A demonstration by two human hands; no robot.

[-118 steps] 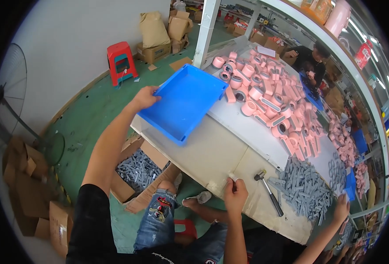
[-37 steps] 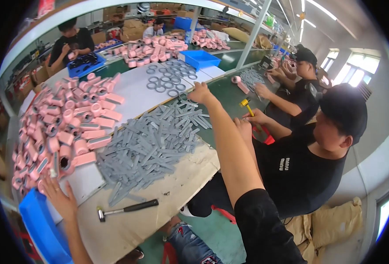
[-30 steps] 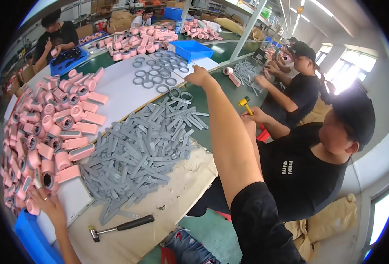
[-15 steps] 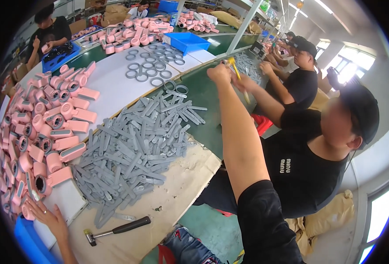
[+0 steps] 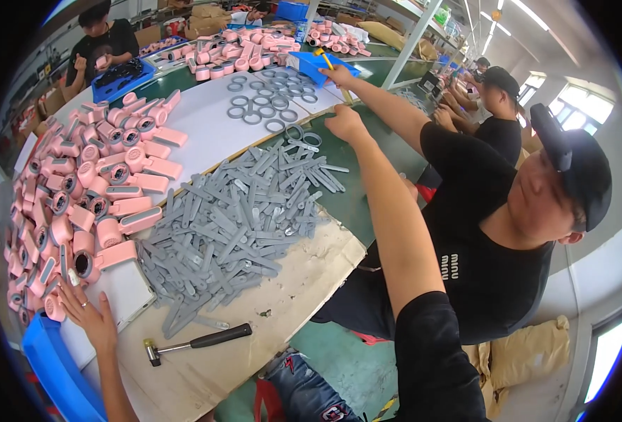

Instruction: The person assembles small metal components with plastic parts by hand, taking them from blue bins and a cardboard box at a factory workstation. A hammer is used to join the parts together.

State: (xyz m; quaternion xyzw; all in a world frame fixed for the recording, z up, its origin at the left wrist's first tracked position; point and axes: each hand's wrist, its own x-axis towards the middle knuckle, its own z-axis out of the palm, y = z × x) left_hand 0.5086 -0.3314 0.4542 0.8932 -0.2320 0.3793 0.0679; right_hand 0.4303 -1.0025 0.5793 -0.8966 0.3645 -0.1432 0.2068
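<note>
My left hand point(image 5: 93, 320) lies with its fingers spread at the near edge of a heap of pink plastic housings point(image 5: 125, 169), fingertips by the closest ones. My right arm reaches far across the bench. My right hand point(image 5: 347, 125) is curled closed above the green surface, beyond the grey rings point(image 5: 293, 132); what it holds, if anything, is hidden. Just past it, a co-worker's hand point(image 5: 339, 76) grips a yellow hammer point(image 5: 325, 60) in front of a blue bin point(image 5: 311, 65). A pile of flat grey strips point(image 5: 234, 225) lies between my arms.
A black-handled mallet point(image 5: 198, 342) lies on the worn board point(image 5: 304, 271) near me. A blue bin point(image 5: 58, 366) stands at lower left. The co-worker point(image 5: 494, 211) sits close at my right; other people work farther off. A metal post point(image 5: 413, 46) rises beyond the bench.
The co-worker's hand has carried the yellow hammer away from beside my right hand, to the left and farther off. The view has shifted slightly; my left hand stays by the pink housings.
</note>
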